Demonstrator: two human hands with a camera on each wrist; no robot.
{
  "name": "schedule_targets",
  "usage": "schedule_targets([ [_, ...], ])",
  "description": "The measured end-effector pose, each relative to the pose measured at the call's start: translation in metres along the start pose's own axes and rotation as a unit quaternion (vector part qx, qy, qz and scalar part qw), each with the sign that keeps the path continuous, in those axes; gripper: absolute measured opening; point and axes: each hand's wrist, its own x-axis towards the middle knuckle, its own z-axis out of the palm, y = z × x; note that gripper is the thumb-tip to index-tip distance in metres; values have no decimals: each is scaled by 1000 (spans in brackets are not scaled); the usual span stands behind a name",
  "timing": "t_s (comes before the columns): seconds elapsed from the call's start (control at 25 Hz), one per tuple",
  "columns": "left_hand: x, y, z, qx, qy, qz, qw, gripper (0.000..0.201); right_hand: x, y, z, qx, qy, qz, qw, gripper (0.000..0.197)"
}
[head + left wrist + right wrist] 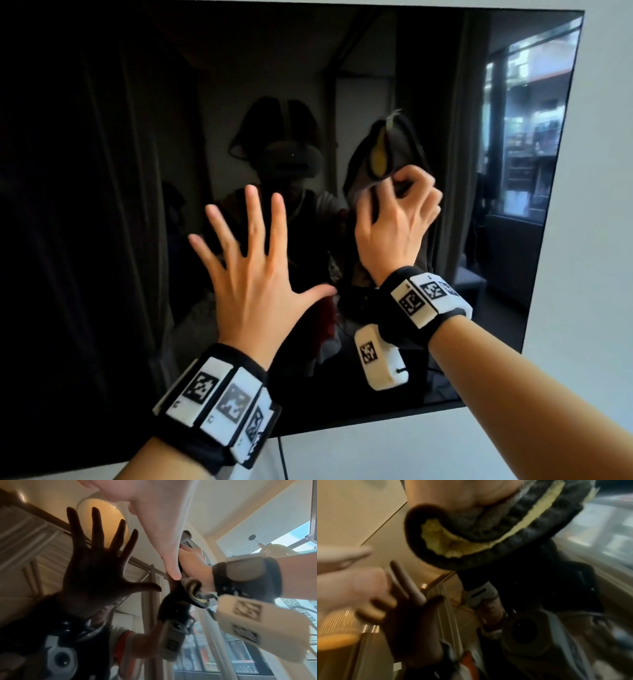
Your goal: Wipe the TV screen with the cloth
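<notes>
The TV screen (102,171) fills most of the head view, dark and glossy, hung on a pale wall (603,205) that shows at the right edge of the frame. The cloth (380,154), grey with a yellow inner face, is bunched in the curled fingers of the right hand (397,219) right of centre in the frame and held against the glass; in the right wrist view its folds (488,534) are seen crumpled under the palm. The left hand (253,274) is spread wide at centre frame, fingers straight and holding nothing, and its dark reflection (99,563) appears just beyond it in the left wrist view; whether the fingertips actually touch the glass cannot be told. From here, fresh smears could be left if the bare left palm is pressed on the panel for support. Because the cloth is wadded rather than flattened, only a narrow strip is likely to be cleaned per stroke, and knuckles could be dragged across the glass. The wall-mounted panel could also be flexed by hard pressure.
</notes>
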Motion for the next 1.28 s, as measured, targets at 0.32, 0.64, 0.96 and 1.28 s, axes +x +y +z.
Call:
schedule_targets([
  [0.32, -25, -79, -2, 20, -58, -25, 998, 138, -22, -68, 21, -11, -24, -77, 997, 48],
  [0.64, -29, -84, 3, 17, -46, -23, 999, 131, -38, -93, 34, -21, -28, -94, 995, 48],
  [0.96, -32, -85, 5, 4, -35, -17, 999, 127, -40, -98, 37, -25, -20, -76, 997, 47],
  [1.28, -37, -101, 0, 2, -39, 13, 999, 127, -41, -108, 42, -26, 8, -4, 1000, 47],
])
